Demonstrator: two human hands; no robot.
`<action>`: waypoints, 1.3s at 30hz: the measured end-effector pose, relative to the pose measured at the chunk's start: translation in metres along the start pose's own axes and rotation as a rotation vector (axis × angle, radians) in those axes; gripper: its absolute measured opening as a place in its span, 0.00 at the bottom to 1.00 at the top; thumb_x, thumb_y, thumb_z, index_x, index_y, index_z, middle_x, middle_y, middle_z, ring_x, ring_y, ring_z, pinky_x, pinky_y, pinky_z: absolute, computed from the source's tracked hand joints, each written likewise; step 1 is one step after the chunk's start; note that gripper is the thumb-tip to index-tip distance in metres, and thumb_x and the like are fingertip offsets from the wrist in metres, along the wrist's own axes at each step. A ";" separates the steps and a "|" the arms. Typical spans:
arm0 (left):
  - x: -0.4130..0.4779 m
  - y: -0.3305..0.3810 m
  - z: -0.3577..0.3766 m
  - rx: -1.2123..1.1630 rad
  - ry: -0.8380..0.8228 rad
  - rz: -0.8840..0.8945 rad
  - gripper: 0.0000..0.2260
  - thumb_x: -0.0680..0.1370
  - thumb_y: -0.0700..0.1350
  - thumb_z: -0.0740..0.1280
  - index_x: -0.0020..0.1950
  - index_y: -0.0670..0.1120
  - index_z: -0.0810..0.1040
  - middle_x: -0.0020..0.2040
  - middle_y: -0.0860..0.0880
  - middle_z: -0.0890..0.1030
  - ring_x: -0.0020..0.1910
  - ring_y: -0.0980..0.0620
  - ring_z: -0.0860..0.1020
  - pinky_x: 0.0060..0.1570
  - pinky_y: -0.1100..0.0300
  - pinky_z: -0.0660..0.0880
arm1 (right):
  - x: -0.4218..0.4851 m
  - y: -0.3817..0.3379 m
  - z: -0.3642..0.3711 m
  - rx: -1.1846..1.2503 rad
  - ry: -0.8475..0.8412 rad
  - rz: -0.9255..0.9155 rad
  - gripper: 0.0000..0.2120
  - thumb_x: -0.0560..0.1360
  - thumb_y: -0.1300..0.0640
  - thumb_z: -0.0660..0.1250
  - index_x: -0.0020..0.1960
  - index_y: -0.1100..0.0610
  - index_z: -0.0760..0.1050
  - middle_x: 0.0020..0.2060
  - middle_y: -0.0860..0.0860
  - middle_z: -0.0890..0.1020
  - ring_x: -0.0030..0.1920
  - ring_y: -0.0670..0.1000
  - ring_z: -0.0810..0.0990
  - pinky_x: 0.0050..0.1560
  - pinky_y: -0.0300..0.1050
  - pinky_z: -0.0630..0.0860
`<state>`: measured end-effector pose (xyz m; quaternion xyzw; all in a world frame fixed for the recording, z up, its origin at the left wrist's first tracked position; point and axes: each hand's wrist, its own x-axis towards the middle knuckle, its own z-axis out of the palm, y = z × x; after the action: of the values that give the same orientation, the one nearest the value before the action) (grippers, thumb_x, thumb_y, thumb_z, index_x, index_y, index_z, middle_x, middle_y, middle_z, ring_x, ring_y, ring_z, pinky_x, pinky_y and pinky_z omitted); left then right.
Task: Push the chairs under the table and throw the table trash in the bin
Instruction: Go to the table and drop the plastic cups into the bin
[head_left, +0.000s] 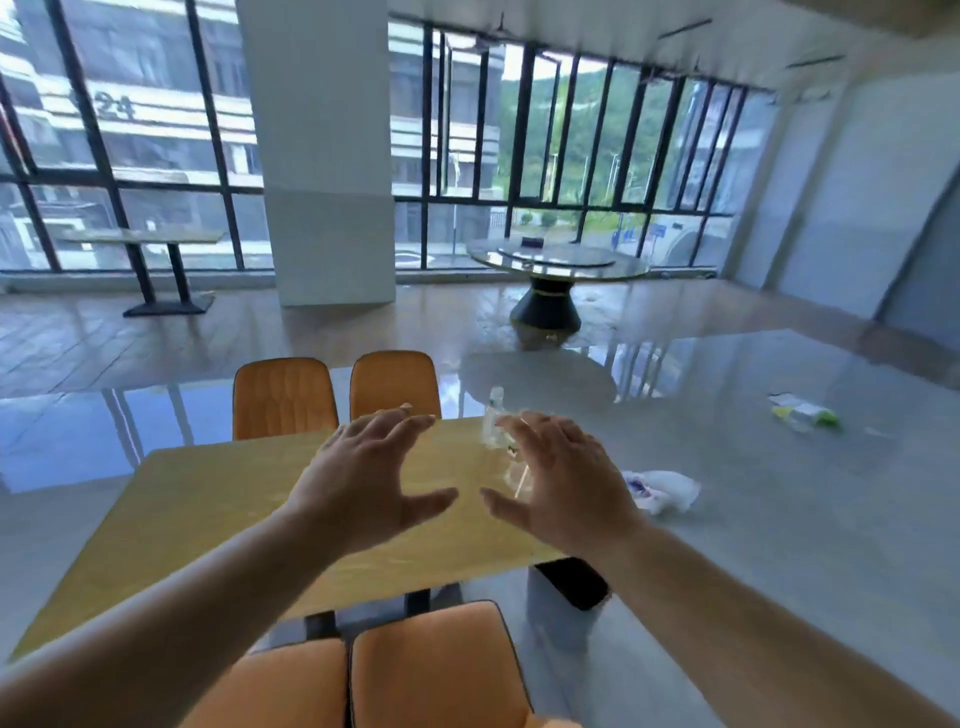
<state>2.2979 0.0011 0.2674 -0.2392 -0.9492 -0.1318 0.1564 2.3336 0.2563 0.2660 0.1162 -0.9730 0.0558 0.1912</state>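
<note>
Right now both hands hang over the yellow wooden desk (208, 499) with fingers spread wide and nothing in them: the left hand (358, 483) is above the middle of the top, the right hand (561, 483) above its right end, thumbs pointing toward each other with a gap between. Just beyond and partly behind the right hand, a clear plastic bottle (493, 415) stands upright near the desk's far right corner, and some crumpled clear plastic (519, 475) lies beside it, blurred enough that I cannot tell what it is. Two orange chairs (283, 397) sit side by side at the far edge, their backs close against it. Two more orange chairs (436, 670) are on the near side, their seats out from under the top. A white bin with a black liner (571, 584) stands on the floor just off the desk's near right corner. On the glossy grey floor to the right lie a crumpled white wrapper (662, 491) and, well apart from it, a green and white packet (802, 413).
</note>
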 end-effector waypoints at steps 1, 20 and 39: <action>0.018 0.018 -0.017 0.014 0.034 0.037 0.46 0.68 0.84 0.53 0.80 0.60 0.59 0.80 0.52 0.65 0.78 0.48 0.63 0.73 0.45 0.66 | 0.002 0.014 -0.026 -0.019 0.046 0.002 0.43 0.74 0.25 0.57 0.79 0.51 0.64 0.75 0.55 0.72 0.74 0.59 0.68 0.73 0.58 0.66; 0.263 0.469 -0.103 -0.088 0.374 0.397 0.39 0.67 0.79 0.58 0.73 0.61 0.69 0.72 0.58 0.74 0.67 0.52 0.76 0.59 0.50 0.77 | -0.115 0.374 -0.361 -0.290 0.493 0.194 0.37 0.75 0.26 0.59 0.74 0.48 0.69 0.69 0.48 0.77 0.66 0.54 0.75 0.62 0.55 0.77; 0.490 0.663 0.161 -0.199 0.031 0.528 0.34 0.72 0.72 0.67 0.75 0.61 0.66 0.73 0.55 0.72 0.63 0.46 0.78 0.57 0.47 0.78 | -0.096 0.701 -0.245 -0.321 0.140 0.481 0.31 0.75 0.26 0.58 0.70 0.43 0.71 0.66 0.45 0.79 0.56 0.53 0.82 0.49 0.51 0.78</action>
<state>2.1790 0.8200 0.4124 -0.4900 -0.8340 -0.1827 0.1757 2.3348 0.9912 0.4097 -0.1534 -0.9535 -0.0473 0.2552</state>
